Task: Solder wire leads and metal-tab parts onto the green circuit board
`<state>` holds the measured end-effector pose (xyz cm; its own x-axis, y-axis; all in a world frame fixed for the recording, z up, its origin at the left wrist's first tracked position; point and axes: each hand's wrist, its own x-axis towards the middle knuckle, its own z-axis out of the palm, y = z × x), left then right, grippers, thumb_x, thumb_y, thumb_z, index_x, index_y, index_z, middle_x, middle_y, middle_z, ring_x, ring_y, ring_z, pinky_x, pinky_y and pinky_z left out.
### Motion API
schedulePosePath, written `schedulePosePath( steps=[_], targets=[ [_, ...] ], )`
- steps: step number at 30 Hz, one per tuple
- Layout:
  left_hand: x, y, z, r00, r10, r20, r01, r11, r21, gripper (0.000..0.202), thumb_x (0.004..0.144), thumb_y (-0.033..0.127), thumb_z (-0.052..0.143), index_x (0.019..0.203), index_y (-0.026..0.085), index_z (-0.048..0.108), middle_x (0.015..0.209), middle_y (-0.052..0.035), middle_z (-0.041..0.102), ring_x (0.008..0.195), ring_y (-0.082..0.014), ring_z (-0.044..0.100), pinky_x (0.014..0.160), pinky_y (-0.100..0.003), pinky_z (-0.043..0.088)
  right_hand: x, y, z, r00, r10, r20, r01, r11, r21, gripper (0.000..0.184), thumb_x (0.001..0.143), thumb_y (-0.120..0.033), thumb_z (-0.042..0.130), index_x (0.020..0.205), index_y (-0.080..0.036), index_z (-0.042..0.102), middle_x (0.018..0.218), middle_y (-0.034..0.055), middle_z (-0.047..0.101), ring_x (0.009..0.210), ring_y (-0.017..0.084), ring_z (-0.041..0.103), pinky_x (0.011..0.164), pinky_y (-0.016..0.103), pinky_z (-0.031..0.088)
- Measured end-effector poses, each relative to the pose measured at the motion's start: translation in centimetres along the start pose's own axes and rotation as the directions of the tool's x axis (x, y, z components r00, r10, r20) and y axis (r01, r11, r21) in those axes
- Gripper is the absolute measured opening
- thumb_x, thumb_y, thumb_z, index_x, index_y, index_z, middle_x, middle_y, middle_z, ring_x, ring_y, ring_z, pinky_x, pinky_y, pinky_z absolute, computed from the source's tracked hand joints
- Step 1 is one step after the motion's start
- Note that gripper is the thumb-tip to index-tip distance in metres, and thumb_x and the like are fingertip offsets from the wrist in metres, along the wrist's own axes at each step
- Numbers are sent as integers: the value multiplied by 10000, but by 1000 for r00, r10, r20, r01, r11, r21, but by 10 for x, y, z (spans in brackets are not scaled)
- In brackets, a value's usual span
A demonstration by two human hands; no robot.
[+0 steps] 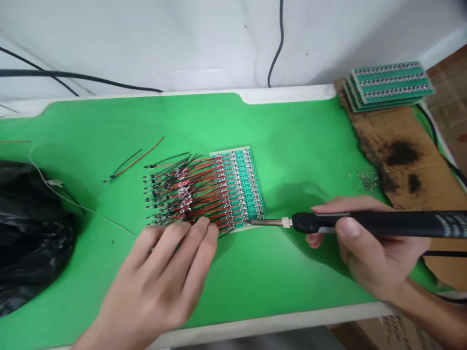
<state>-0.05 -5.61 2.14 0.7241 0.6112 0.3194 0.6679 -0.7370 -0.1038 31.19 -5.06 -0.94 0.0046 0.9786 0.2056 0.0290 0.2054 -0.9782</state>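
Note:
A green circuit board (251,189) with rows of shiny solder points lies on the mat. Many red and black wires (204,194) run leftward from it, with small dark parts at their far ends. My left hand (164,272) is closed over the lowest wires at the board's near left corner; its fingertips are hidden underneath. A black wire end pokes out beside them, and a thin pale strand (98,215) leads up to this hand. In my right hand (368,248) is a black soldering iron (328,223), its tip touching the board's lower edge.
A stack of similar boards (392,85) sits on scorched cardboard (404,150) at the right, near scattered solder bits (369,181). A loose red-and-black wire pair (133,163) lies left of the board. A black plastic bag (32,233) is at far left. Cables hang along the wall.

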Motion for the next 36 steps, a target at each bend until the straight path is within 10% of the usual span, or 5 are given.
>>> schedulePosePath(
  steps=[36],
  targets=[
    [-6,0,-1,999,-13,29,14,999,-39,207,1091,89,587,1256,64,709,1203,-138,840,1046,-305,691,827,-471,488,4,-10,1,999,31,-38,-33,997,-75,151,1031,-255,813,1134,-258,923,705,48,800,500,208,748,464,286,646]
  ],
)
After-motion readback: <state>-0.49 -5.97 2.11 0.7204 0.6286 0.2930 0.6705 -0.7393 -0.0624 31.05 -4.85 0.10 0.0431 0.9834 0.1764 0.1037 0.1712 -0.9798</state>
